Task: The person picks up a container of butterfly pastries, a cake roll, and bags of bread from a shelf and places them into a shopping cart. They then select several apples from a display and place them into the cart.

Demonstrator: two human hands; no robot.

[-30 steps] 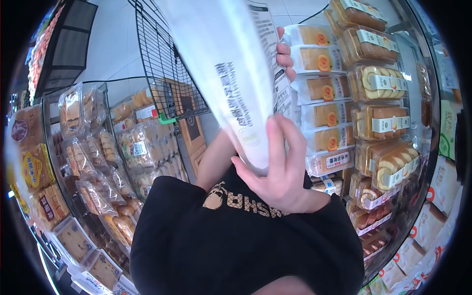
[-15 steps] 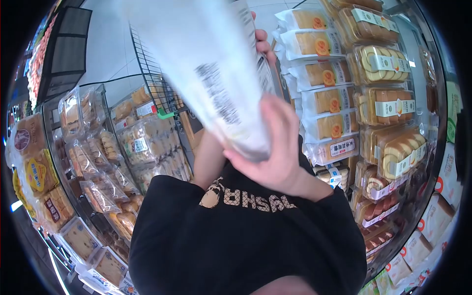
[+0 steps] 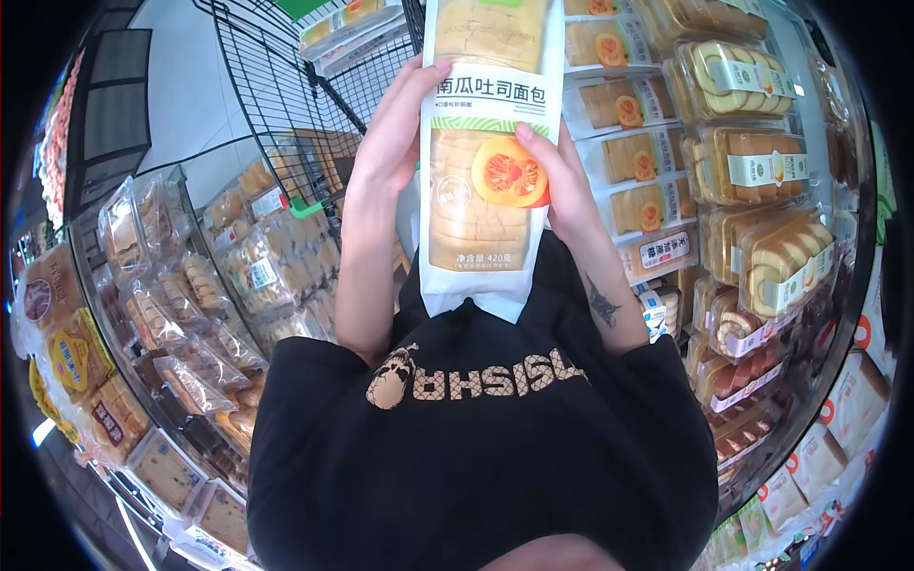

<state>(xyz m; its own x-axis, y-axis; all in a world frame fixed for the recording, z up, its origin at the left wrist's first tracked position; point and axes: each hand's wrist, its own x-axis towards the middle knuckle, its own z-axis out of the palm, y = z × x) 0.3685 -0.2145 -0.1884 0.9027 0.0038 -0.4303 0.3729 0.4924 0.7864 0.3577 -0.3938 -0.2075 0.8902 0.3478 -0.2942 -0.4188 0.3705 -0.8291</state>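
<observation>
A long bag of sliced pumpkin toast bread (image 3: 476,224) is held upright in front of my chest. Its printed front, with a cut-pumpkin picture and a clear window, faces me. My left hand (image 3: 388,133) grips the left edge, thumb on the front and fingers behind, partly hidden. On the other edge, my right hand (image 3: 564,181) is closed around the bag with its thumb beside the pumpkin picture. The bag's top runs out of view.
A black wire shopping cart (image 3: 286,95) stands ahead, with similar bread bags (image 3: 352,33) in it. Stacked bread bags (image 3: 633,157) and clear boxes of rolls (image 3: 766,171) fill the right shelf. Packaged breads (image 3: 167,305) line the left.
The bag has turned from its white barcode side to its printed front and now hangs straighter. My left hand has come into view on its left edge; my right hand has shifted up its right edge.
</observation>
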